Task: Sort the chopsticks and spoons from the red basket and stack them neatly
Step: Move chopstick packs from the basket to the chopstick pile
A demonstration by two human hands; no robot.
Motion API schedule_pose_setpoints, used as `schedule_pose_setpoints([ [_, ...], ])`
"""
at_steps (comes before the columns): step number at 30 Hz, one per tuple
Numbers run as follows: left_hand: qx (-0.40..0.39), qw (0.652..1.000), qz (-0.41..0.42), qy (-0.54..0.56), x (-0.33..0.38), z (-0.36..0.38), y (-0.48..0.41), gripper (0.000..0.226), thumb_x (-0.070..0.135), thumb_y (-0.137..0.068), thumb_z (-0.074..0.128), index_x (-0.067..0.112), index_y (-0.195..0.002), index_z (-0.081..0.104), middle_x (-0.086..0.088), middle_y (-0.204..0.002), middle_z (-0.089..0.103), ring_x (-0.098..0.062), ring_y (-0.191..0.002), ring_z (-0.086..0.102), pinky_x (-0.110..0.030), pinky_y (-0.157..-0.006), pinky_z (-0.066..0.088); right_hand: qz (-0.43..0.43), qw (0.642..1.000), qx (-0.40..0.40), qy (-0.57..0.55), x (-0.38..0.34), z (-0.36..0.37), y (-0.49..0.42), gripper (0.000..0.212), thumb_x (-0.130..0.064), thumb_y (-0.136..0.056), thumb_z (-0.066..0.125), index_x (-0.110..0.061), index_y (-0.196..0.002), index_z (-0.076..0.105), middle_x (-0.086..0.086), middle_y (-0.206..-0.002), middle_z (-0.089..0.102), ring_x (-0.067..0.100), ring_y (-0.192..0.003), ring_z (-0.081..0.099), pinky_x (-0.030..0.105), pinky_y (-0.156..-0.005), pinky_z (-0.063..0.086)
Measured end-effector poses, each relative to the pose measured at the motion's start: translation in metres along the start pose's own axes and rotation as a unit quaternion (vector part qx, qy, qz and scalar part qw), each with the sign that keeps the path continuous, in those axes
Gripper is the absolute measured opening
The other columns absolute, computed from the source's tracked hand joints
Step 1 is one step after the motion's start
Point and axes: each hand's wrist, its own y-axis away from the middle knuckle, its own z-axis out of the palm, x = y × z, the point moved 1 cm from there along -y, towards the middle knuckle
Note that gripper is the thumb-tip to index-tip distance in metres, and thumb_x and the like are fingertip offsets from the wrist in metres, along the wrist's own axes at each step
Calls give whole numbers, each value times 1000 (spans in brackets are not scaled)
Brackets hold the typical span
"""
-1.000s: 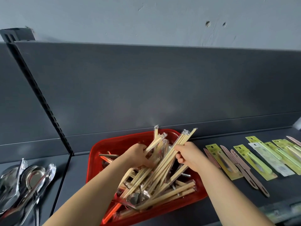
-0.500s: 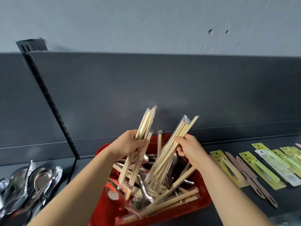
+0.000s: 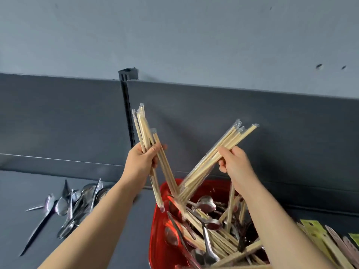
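**Now Two Bundles Are Up, and the Basket Is Still Full**

We hold wrapped chopsticks in both hands. Our left hand (image 3: 142, 162) is curled round the left bundle (image 3: 143, 129), which stands nearly upright, its lower ends hanging over the left rim of the red basket (image 3: 157, 230). Our right hand (image 3: 235, 164) grips the right bundle (image 3: 229, 141), which slants up to the right. Its lower ends dip toward the heap in the basket, and we cannot tell whether they touch it.

Half a second ago both bundles sat lower, their ends down among the heap. Since then we have raised them and our hands have drawn further apart.

Loose chopsticks (image 3: 240, 254) and metal spoons (image 3: 206, 204) lie tangled in the basket, which rests on the dark shelf (image 3: 29, 191). The spoon pile (image 3: 77, 206) lies on the shelf left of the basket, nearer mid-view than before. The packaged utensils (image 3: 318, 235) at the right edge have slid mostly out of sight.
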Motion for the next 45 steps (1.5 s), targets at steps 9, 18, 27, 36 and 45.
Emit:
schedule_pose_setpoints([
  [9, 71, 996, -29, 34, 16, -151, 30, 22, 18, -94, 60, 3, -85, 73, 1, -53, 44, -11, -47, 41, -21, -47, 40, 11, 988, -152, -33, -5, 162, 18, 16, -14, -92, 54, -13, -77, 49, 5, -70, 43, 7, -53, 37, 17, -40, 31],
  [18, 199, 978, -59, -1, 23, -371, 73, 21, 17, -93, 62, 2, -85, 74, -2, -56, 54, -11, -47, 42, -22, -47, 41, 25, 967, -253, 3, 3, 385, 83, 18, -19, -91, 55, -15, -75, 46, -2, -61, 43, 10, -51, 38, 24, -45, 31],
  [27, 261, 957, -104, -66, 27, -562, 94, 24, 19, -95, 59, 4, -85, 74, 6, -55, 60, -9, -45, 45, -23, -48, 43, 49, 965, -256, 28, 19, 558, 135, 13, -18, -92, 51, -12, -82, 48, 3, -66, 43, 17, -62, 38, 31, -53, 33],
  [36, 282, 947, -153, -15, 8, -651, 31, 23, 22, -95, 59, 4, -91, 72, 9, -55, 64, -9, -47, 49, -24, -50, 45, 104, 983, -153, -9, 42, 673, 111, 17, -22, -95, 54, -10, -82, 55, 1, -66, 57, 10, -56, 51, 25, -54, 43],
  [45, 278, 942, -183, -49, -20, -713, -76, 27, 25, -99, 53, 4, -102, 69, 14, -62, 65, -4, -50, 50, -19, -52, 42, 199, 966, -155, -64, 83, 781, 57, 15, -18, -96, 56, -7, -88, 62, 3, -69, 64, 6, -52, 58, 16, -47, 49],
])
